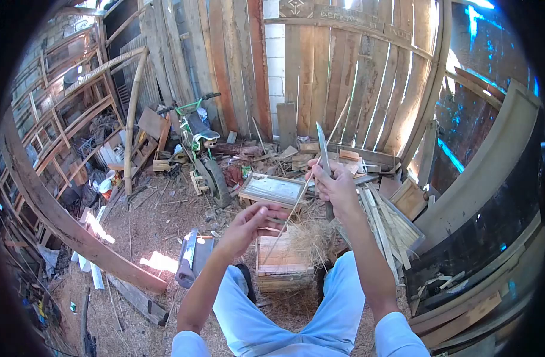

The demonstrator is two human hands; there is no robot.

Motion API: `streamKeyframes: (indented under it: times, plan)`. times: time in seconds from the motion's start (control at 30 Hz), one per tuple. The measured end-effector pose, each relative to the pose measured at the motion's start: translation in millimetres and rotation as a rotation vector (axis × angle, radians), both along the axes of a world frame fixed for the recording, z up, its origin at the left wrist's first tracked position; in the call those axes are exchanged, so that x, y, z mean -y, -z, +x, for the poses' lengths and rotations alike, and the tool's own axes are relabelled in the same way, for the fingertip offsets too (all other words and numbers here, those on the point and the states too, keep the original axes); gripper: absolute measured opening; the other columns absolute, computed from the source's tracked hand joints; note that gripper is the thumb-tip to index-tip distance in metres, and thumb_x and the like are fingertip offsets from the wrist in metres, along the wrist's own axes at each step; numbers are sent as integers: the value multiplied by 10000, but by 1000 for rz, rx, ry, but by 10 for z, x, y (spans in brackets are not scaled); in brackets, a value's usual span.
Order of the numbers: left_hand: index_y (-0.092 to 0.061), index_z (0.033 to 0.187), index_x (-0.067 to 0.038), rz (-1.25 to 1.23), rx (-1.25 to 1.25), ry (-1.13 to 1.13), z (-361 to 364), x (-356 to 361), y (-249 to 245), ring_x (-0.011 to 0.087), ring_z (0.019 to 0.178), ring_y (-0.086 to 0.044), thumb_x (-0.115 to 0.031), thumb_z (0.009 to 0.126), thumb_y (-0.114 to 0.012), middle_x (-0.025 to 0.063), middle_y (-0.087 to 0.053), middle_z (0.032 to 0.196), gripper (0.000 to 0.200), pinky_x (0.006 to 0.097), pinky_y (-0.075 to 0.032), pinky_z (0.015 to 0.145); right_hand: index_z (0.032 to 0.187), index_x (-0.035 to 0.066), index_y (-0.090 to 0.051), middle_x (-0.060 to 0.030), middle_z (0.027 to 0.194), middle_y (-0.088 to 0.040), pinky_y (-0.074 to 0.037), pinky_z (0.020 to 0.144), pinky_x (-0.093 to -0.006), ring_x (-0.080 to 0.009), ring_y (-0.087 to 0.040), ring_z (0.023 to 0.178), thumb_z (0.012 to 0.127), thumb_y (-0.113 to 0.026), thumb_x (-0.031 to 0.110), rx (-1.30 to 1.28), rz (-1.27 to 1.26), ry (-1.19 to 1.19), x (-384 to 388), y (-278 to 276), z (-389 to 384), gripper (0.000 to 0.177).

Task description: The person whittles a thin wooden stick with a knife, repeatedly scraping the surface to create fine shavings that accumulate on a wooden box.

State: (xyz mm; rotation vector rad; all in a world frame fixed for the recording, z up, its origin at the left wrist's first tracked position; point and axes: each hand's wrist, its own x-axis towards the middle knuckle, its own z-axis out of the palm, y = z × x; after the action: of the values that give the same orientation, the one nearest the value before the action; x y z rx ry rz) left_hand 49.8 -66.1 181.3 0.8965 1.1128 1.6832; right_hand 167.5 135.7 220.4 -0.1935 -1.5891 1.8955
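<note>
1. Thin strip (300,195), pale and long, is in the middle of the scene; it slants from the near left to the far right, above a near wooden box (284,283).
2. The right hand (339,191) is closed on a knife (324,149), whose blade points up and away. Its thumb and finger are also close by the strip; if they pinch it, I cannot tell surely.
3. The left hand (251,228) is half open, with the fingertips at the lower part of the strip. Whether they hold it firmly, I cannot tell.
4. The blade is just beside the strip and near the right hand's own fingers. In my judgement, a slip along the strip could cut a finger, and the cause would be a loose hold or a wrong blade angle.
5. The strip looks slender, so it could bend or split if the blade bites too deep.
6. The near box sits between the person's legs (245,312); a stroke toward the body, without control, could reach them.
7. A pile of shavings (313,238) lies at the right of this box and could hide small offcuts.
</note>
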Motion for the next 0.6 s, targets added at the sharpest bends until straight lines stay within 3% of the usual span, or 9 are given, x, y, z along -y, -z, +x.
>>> streamKeyframes:
  times: [0.1,0.13,0.17,0.27,0.43,0.5,0.57,0.6]
  plan:
    - [-471,1187,-8,-88,-98,50,172,62,-56,185,808,-633,-203,955,-481,121,-599,1039,303,300,-531,725,1050,10,-560,-47,784,-627,-266,382,-149,9,-349,442,899,-591,194,9,89,55,-5,-9,6,240]
    - [-503,1133,-13,-67,-51,43,247,49,-30,112,656,-556,-210,951,-498,54,-566,877,268,243,-478,597,1064,9,-558,-49,789,-635,-262,382,-153,9,-349,441,893,-599,195,21,105,51,-10,-16,9,256]
    - [-503,1133,-13,-67,-47,41,279,41,0,112,656,-556,-210,951,-498,54,-566,877,268,243,-478,597,1064,9,-558,-49,789,-635,-262,382,-153,9,-349,441,893,-599,195,25,105,48,1,-18,9,256]
    - [-558,1038,-32,-80,-35,-5,386,-16,61,37,552,-326,-220,945,-516,-47,-395,691,214,179,-271,471,1104,5,-553,-46,799,-635,-258,381,-157,6,-339,434,914,-563,207,98,217,120,36,-50,42,277]
    - [-575,1030,-49,-95,-7,-134,382,-88,172,25,570,-352,-197,939,-523,-67,-398,653,181,171,-283,493,1125,17,-579,-17,774,-628,-328,447,-178,-8,-408,514,975,-408,219,68,290,123,130,59,226,304]
    - [-589,1022,-46,-53,-206,-291,391,-126,229,22,588,-373,-204,938,-526,-64,-440,672,189,172,-309,525,1184,8,-539,-22,787,-621,-340,454,-175,-15,-410,518,980,-387,209,120,286,94,267,152,337,324]
    - [-592,1019,-37,-57,-242,-320,416,-150,234,19,607,-387,-193,937,-528,-59,-466,692,188,177,-321,541,1224,-5,-500,-28,796,-604,-335,439,-175,-24,-400,505,975,-404,198,240,305,-136,349,270,412,335]
    - [-595,1015,-27,-55,-286,-346,439,-173,239,16,625,-401,-182,935,-531,-55,-491,711,186,183,-333,556,1224,-5,-500,-28,796,-604,-335,439,-175,-24,-400,505,975,-404,198,247,297,-126,392,339,420,335]
